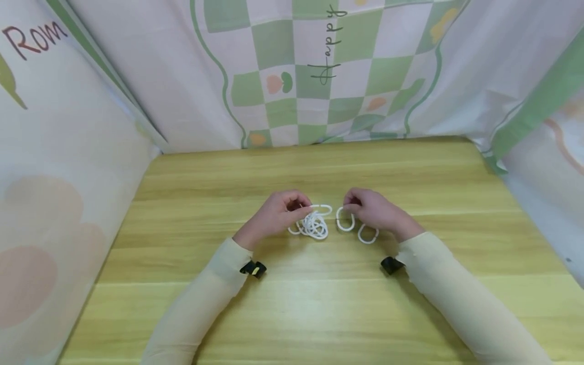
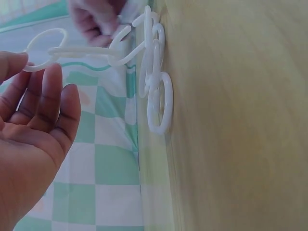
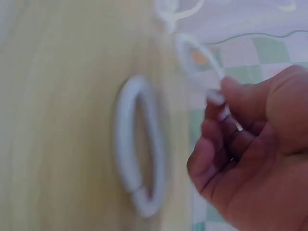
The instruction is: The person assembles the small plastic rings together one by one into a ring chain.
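My left hand [image 1: 279, 212] pinches a white plastic oval ring [image 2: 64, 34] between thumb and fingertips. A second ring hangs through it and leads to another, beside a heap of similar white rings [image 1: 316, 228] on the table. To the right of the heap, my right hand [image 1: 375, 209] pinches a separate white oval ring [image 1: 338, 223] at its upper edge. That ring is blurred in the right wrist view. A loose oval ring [image 3: 126, 139] lies below the right hand on the tabletop, with a small split visible near one end.
The wood-grain table [image 1: 292, 309] spreads around both hands. A green-and-white checked curtain [image 1: 274, 45] hangs along its far edge, with pale printed cloth [image 1: 55, 152] at the left side. Black wrist devices [image 1: 255, 269] are worn on both sleeves.
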Available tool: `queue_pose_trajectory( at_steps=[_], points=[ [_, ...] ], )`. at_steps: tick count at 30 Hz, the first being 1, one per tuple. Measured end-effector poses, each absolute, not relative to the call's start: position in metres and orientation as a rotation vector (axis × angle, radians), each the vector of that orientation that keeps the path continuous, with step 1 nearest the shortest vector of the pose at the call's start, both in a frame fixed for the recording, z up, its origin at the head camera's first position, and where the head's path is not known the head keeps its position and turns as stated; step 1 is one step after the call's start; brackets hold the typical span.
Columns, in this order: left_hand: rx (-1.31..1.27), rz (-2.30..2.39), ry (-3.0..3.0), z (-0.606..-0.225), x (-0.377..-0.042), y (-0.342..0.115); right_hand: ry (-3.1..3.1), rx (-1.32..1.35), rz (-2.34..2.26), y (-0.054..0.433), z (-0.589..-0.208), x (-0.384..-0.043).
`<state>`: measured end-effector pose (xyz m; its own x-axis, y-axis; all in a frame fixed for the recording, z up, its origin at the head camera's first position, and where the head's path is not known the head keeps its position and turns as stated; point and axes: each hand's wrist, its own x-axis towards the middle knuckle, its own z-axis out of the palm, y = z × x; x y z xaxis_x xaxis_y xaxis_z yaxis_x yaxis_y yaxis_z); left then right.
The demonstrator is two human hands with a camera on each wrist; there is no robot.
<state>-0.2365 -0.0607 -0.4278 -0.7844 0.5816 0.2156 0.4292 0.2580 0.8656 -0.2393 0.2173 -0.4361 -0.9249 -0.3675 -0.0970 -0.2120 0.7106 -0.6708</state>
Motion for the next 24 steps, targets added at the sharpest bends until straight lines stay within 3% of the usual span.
queue_pose_trajectory(
  at_steps=[11,24],
  points=[
    [0.97,1.567,2.329,-0.425,-0.233,-0.058,2.644,-0.582,-1.299,0.199,-0.4,-0.217],
    [1.035,1.581,2.285,-0.425,-0.231,-0.056,2.667,-0.539,-1.343,0.186,-0.403,-0.214]
  ],
)
